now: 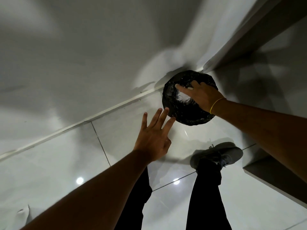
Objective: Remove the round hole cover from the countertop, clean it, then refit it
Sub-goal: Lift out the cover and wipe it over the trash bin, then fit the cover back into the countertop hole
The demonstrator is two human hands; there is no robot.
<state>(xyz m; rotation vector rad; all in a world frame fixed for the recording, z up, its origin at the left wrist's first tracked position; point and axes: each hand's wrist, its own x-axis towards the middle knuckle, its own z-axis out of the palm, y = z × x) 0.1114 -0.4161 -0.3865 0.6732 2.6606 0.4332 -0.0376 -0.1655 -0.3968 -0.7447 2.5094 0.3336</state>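
No round hole cover or countertop shows in the head view. A round bin lined with a black plastic bag [181,112] stands on the floor against the wall. My right hand [201,96], with a yellow band at the wrist, hovers over the bin's mouth, fingers spread and pointing left. Something white [184,97] shows inside the bag just under that hand; I cannot tell what it is. My left hand [153,138] is open, its fingers spread, and the fingertips reach the bin's left rim.
Glossy white floor tiles [58,163] meet a white wall along a skirting strip [99,113]. A brown cabinet edge [249,34] runs at the upper right, another panel [274,178] at the right. My dark trouser legs and a grey shoe [222,156] are below.
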